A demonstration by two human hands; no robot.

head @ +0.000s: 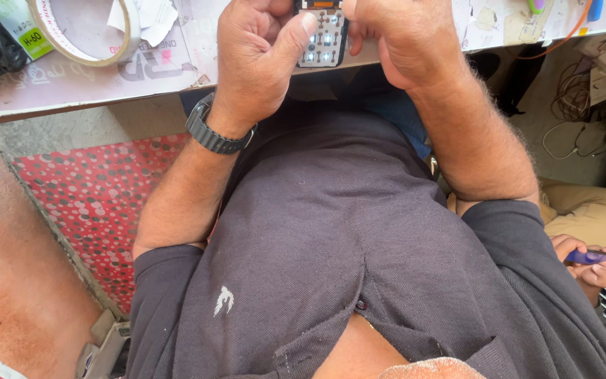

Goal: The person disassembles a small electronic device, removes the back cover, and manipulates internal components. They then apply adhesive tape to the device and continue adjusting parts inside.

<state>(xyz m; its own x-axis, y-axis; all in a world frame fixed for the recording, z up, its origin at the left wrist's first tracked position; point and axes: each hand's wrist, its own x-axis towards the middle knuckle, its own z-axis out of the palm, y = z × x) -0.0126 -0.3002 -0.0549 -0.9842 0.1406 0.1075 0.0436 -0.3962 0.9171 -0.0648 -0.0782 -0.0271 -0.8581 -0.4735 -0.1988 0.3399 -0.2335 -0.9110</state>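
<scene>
One keypad phone (322,38), apparently two-handed.

Left hand (257,60): curled into a loose fist, thumb laid forward and inward, its tip pressing toward the right hand. Wrist bent, forearm bare, running down and outward to a dark short sleeve.
Right hand (398,38): curled likewise, knuckles at the top edge of view, grip closed just beside the left. Forearm bare, slanting down to the elbow. Both hands raised close together before the chest.
</scene>
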